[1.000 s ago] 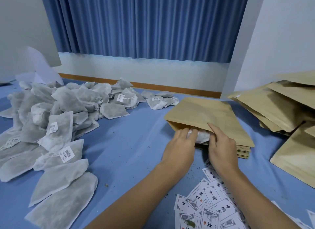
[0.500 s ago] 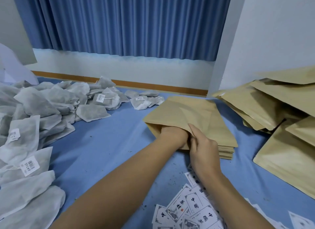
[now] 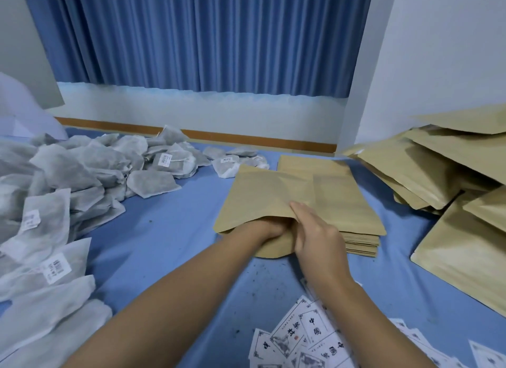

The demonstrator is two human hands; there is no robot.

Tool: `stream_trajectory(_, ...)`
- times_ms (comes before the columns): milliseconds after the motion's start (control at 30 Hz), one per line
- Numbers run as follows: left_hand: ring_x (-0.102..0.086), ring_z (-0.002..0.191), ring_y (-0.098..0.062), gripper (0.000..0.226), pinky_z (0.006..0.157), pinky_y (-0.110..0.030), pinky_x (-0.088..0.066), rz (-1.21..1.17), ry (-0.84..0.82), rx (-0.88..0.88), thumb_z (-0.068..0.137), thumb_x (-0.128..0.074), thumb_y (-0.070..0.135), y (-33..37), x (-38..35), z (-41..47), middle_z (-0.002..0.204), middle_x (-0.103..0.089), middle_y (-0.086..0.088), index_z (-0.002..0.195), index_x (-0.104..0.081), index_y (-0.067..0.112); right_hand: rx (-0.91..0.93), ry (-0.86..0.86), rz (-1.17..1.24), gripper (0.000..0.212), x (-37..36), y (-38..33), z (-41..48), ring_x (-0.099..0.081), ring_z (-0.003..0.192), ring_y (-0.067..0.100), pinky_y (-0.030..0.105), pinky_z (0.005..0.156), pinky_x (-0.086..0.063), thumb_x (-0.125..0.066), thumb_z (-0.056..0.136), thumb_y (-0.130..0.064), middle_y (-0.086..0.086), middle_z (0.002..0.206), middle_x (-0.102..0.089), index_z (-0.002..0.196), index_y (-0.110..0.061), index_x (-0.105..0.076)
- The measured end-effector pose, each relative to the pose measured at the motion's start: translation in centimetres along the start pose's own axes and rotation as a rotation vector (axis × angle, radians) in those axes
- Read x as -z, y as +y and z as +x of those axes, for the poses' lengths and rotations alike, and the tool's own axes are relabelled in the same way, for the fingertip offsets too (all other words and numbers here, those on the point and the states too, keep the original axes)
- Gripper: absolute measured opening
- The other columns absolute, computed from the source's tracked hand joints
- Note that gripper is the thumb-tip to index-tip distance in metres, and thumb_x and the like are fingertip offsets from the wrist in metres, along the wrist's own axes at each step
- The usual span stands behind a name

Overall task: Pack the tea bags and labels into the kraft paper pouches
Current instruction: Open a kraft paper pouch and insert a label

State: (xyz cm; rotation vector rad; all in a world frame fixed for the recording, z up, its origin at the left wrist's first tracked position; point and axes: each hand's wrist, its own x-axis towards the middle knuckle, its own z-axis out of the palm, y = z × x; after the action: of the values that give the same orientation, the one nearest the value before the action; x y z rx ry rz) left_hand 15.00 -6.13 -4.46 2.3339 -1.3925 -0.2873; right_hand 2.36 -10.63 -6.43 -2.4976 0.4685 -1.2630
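Left hand (image 3: 267, 228) of mine is inside the kraft paper pouch (image 3: 268, 195) up to the wrist, so I cannot tell how its fingers lie. My right hand (image 3: 315, 239) pinches the pouch's mouth. The pouch rests on the stack of flat pouches (image 3: 364, 239) in the middle of the blue sheet (image 3: 169, 230). On the labels (image 3: 301, 337) at the near edge I can read 中國. The tags on the tea bags (image 3: 68, 181) heaped along the left edge carry barcodes, but their print is too small to read. A second ago a white tea bag showed at the mouth and both my hands were outside. Now the bag is hidden within. More pouches (image 3: 427, 175) lie piled at the right edge by the white wall (image 3: 438, 52). Blue curtains (image 3: 205, 38) hang behind, above a wooden strip (image 3: 246, 137).
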Motion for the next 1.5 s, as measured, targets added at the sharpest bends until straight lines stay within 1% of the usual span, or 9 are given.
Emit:
stream_trajectory(200,-0.06,0.103,-0.032,0.023,0.086,-0.042,-0.051,-0.024,0.208,-0.025,0.091,-0.047,0.018,0.0,0.7,-5.5,0.113,-0.067,-0.008,0.108,-0.062,0.018,-0.042,-0.158,-0.007,0.057,-0.3,-0.7,0.6,-0.063,0.116,0.03,0.044,0.092,-0.053,-0.053,0.084,0.007,0.008,0.134,-0.063,0.135,-0.019,-0.061)
stream_trajectory(300,-0.062,0.087,-0.031,0.018,0.069,-0.04,-0.051,0.031,0.351,-0.016,0.09,-0.046,0.021,-0.6,1.8,-8.5,0.091,-0.07,-0.004,0.083,-0.062,0.019,-0.008,-0.238,0.014,0.049,-0.9,-2.2,0.6,-0.062,0.1,0.033,0.044,0.083,-0.053,-0.051,0.079,0.006,0.008,0.115,-0.066,0.123,-0.015,-0.061)
stream_trajectory(567,-0.061,0.077,-0.024,0.019,0.066,-0.039,-0.049,0.092,0.885,0.17,0.089,-0.05,0.029,-6.5,5.9,-15.4,0.079,-0.068,0.002,0.085,-0.067,0.021,0.039,-0.291,0.072,0.038,-4.2,-8.1,0.5,-0.052,0.077,0.032,0.042,0.066,-0.045,-0.041,0.078,0.013,0.005,0.086,-0.057,0.102,-0.014,-0.054)
stream_trajectory(733,-0.053,0.11,-0.023,0.022,0.107,-0.056,-0.027,0.362,0.99,0.526,0.088,-0.05,0.033,-11.4,8.7,-17.7,0.112,-0.06,0.001,0.094,-0.069,0.024,-0.006,-0.345,0.066,0.035,-6.6,-10.7,0.2,-0.047,0.076,0.027,0.038,0.057,-0.037,-0.033,0.078,0.014,-0.001,0.081,-0.049,0.092,-0.016,-0.047)
stream_trajectory(833,-0.026,0.141,-0.038,0.031,0.106,-0.079,-0.004,0.311,0.863,0.865,0.084,-0.053,0.038,-15.0,10.6,-19.2,0.148,-0.037,-0.013,0.112,-0.055,0.026,0.018,-0.381,0.105,0.066,-7.6,-11.6,-0.3,-0.054,0.106,0.02,0.034,0.08,-0.048,-0.031,0.079,0.016,-0.003,0.116,-0.058,0.127,-0.021,-0.056)
stream_trajectory(967,-0.021,0.137,-0.05,0.058,0.104,-0.076,-0.012,-0.004,0.592,1.143,0.083,-0.06,0.042,-18.5,10.1,-20.7,0.154,-0.019,-0.022,0.133,-0.031,0.034,-0.017,-0.457,0.06,0.072,-8.6,-11.4,-0.8,-0.043,0.137,0.021,0.037,0.106,-0.044,-0.031,0.085,0.015,-0.001,0.147,-0.048,0.145,-0.021,-0.046)
stream_trajectory(1167,-0.045,0.118,-0.042,0.04,0.094,-0.052,-0.034,0.144,0.688,1.047,0.086,-0.06,0.015,-18.6,9.3,-19.5,0.131,-0.043,-0.018,0.117,-0.04,0.029,-0.083,-0.313,0.142,0.06,-8.6,-11.5,-1.0,-0.058,0.104,0.023,0.03,0.084,-0.046,-0.034,0.085,0.016,0.002,0.119,-0.063,0.13,-0.015,-0.059)
stream_trajectory(1333,-0.056,0.104,-0.038,0.027,0.078,-0.04,-0.04,-0.196,0.947,0.876,0.09,-0.062,0.026,-18.3,8.2,-17.8,0.117,-0.058,-0.014,0.111,-0.046,0.025,-0.157,-0.194,0.152,0.031,-7.7,-10.8,0.8,-0.058,0.082,0.038,0.044,0.071,-0.05,-0.039,0.097,0.004,0.012,0.091,-0.065,0.116,-0.008,-0.061)
stream_trajectory(1500,-0.057,0.085,-0.027,0.024,0.069,-0.036,-0.041,-0.493,1.065,0.666,0.088,-0.06,0.028,-14.4,6.1,-13.7,0.101,-0.064,-0.004,0.105,-0.043,0.027,-0.148,-0.118,0.121,0.036,-6.1,-10.1,3.2,-0.06,0.082,0.041,0.04,0.074,-0.048,-0.04,0.103,-0.008,0.018,0.093,-0.07,0.13,-0.017,-0.062)
